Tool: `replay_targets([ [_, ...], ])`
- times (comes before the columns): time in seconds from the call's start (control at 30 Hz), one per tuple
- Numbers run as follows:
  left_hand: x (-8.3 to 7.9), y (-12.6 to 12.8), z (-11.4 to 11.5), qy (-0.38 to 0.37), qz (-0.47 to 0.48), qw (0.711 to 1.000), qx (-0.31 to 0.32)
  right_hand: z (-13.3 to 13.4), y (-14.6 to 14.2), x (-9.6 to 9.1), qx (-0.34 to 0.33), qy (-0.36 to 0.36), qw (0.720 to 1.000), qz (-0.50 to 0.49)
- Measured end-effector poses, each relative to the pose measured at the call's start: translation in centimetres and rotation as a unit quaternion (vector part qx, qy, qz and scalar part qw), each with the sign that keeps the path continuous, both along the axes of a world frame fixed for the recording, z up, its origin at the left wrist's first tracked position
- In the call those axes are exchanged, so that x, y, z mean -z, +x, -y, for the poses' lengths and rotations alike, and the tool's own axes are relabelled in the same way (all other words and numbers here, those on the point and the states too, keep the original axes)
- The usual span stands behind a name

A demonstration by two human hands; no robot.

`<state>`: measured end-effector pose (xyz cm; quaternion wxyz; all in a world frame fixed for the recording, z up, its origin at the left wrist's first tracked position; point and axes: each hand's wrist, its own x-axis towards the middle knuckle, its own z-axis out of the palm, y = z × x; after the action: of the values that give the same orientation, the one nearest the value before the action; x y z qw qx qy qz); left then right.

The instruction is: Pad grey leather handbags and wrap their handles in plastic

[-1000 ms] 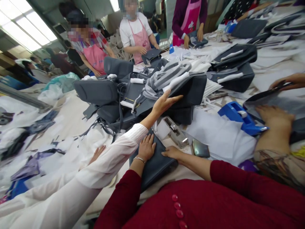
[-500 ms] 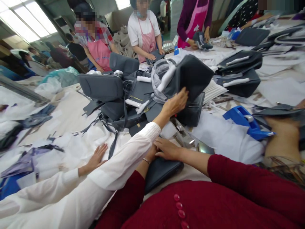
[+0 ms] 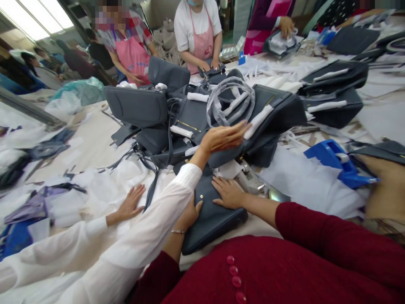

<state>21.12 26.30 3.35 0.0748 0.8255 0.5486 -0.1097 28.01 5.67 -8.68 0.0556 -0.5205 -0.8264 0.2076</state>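
Observation:
A small dark grey bag lies flat on the table in front of me. My right hand rests on top of it, palm down with the fingers spread. My left hand, with a thin bracelet at the wrist, grips the bag's left edge. Its thumb lies over the top and its fingers are hidden behind a co-worker's white sleeve. That co-worker's hand reaches over my hands, open, towards a pile of dark grey bags.
The co-worker's other hand lies flat on white paper at left. A metal tool and a blue tape dispenser sit right of my bag. Another person's arm is at far right. Aproned people work across the table.
The co-worker's hand tipped a bag on the pile up, and that bag now lies down again with the hand open over it. My left hand slid to my bag's edge.

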Motion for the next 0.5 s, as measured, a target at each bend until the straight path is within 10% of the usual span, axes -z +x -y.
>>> replay_targets([
  [0.13, 0.2, -7.9, 5.4, 0.075, 0.051, 0.99, -0.107, 0.0, -0.1, 0.2, 0.001, -0.011, 1.0, -0.003],
  [0.33, 7.3, -14.8, 21.2, 0.071, 0.061, 0.985, -0.146, 0.2, 0.2, 0.0, -0.002, -0.021, 1.0, 0.006],
  [0.5, 11.0, -16.4, 22.0, 0.046, 0.086, 0.993, -0.073, 0.1, 0.1, 0.2, 0.003, -0.043, 0.999, -0.026],
])
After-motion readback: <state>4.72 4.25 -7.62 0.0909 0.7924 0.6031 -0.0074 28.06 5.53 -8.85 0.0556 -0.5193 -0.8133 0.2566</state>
